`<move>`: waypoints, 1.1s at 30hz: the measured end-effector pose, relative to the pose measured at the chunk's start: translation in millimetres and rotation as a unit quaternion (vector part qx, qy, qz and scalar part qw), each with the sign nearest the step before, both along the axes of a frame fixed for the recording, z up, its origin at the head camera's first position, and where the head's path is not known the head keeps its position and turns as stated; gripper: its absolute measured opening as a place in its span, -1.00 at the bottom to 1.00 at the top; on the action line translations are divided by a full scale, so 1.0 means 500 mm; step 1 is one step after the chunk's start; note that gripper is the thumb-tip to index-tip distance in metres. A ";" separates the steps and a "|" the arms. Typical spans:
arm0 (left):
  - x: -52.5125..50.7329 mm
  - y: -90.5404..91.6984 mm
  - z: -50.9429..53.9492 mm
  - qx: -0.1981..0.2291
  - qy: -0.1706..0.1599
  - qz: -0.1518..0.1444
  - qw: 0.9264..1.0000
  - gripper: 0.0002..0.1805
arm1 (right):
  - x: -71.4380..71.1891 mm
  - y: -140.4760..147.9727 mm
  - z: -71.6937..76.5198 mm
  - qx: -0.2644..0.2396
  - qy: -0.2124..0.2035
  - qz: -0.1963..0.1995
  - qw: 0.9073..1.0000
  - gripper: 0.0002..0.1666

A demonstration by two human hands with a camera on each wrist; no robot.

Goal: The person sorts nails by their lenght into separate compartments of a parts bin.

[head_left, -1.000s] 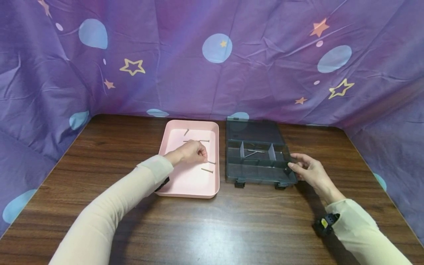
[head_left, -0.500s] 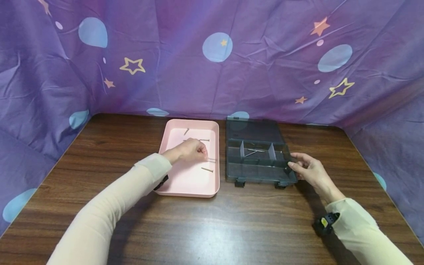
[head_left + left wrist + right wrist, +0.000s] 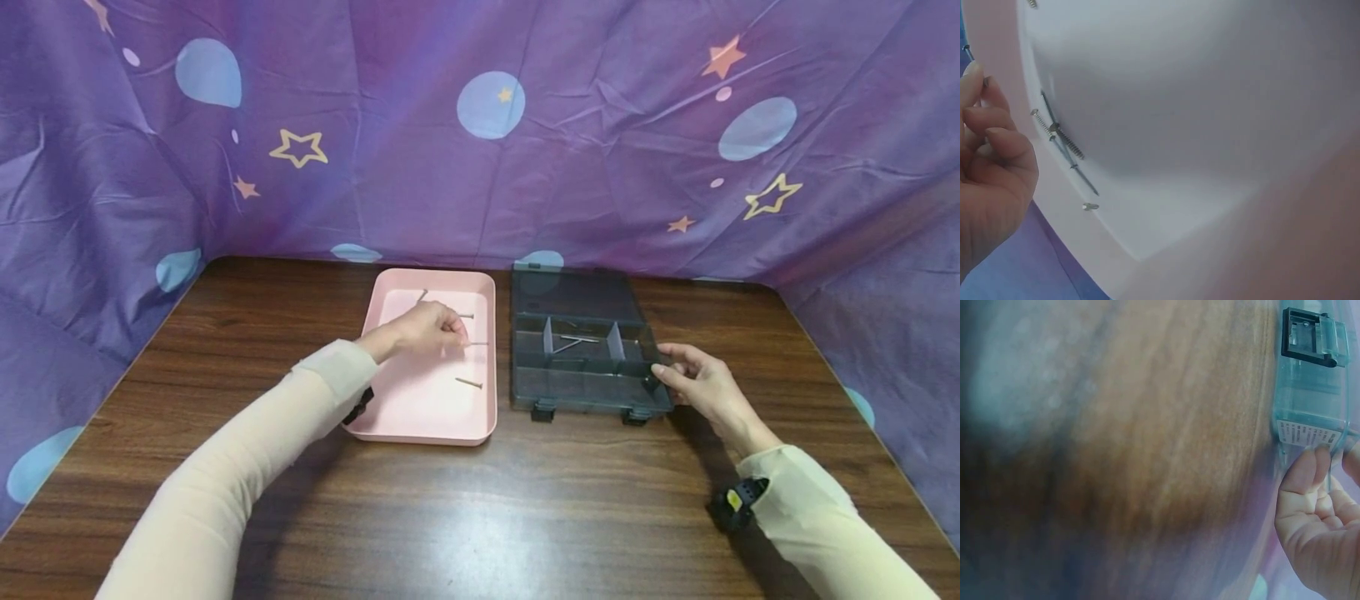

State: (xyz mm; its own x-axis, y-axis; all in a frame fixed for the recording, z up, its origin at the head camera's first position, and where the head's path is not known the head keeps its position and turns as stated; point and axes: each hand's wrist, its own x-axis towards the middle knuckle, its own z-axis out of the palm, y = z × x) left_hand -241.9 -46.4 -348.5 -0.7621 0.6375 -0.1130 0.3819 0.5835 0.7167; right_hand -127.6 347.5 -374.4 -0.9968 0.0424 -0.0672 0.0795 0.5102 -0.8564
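Over the pink tray point(image 3: 420, 425), my left hand point(image 3: 429, 329) pinches a thin nail point(image 3: 478, 343), its free end pointing right. The left wrist view shows the nail's head point(image 3: 967, 48) beyond the fingertips. A loose fastener point(image 3: 468, 383) lies near the tray's right side. Several nails and screws point(image 3: 1063, 140) are bunched along the tray's edge in that view; my left hand partly hides them in the head view. My right hand point(image 3: 708, 392) grips the right side of a dark see-through compartment box point(image 3: 577, 392), whose lid point(image 3: 577, 296) lies back. Nails point(image 3: 576, 340) rest in its middle compartment.
Tray and box stand side by side on a brown wooden table point(image 3: 450, 517), a narrow gap between them. Two latches point(image 3: 543, 411) stick out from the box's front. Behind the table hangs a purple patterned cloth point(image 3: 405, 167).
My left hand has lifted the nail and moved slightly back and left over the tray. My right hand has stayed on the box.
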 end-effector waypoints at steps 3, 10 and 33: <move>-0.002 0.001 0.007 0.019 -0.007 0.009 1.000 -0.87 | -0.002 -0.001 0.001 0.002 0.001 0.001 1.000 -0.35; -0.007 0.015 0.018 0.040 -0.001 0.031 0.999 -0.83 | -0.002 0.000 0.002 0.007 -0.003 0.001 1.000 -0.34; 0.011 0.147 0.034 0.059 0.090 0.026 0.994 -0.81 | -0.001 0.001 -0.001 -0.010 0.005 0.000 1.000 -0.37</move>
State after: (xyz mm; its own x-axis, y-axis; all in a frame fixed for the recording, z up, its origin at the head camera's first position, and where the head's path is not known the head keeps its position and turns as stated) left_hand -236.5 27.3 -331.4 -0.7956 0.5973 0.1015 0.4818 0.5223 0.7036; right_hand -128.4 347.8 -374.9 -0.9974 0.0415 -0.0589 0.0717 0.4936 -0.8667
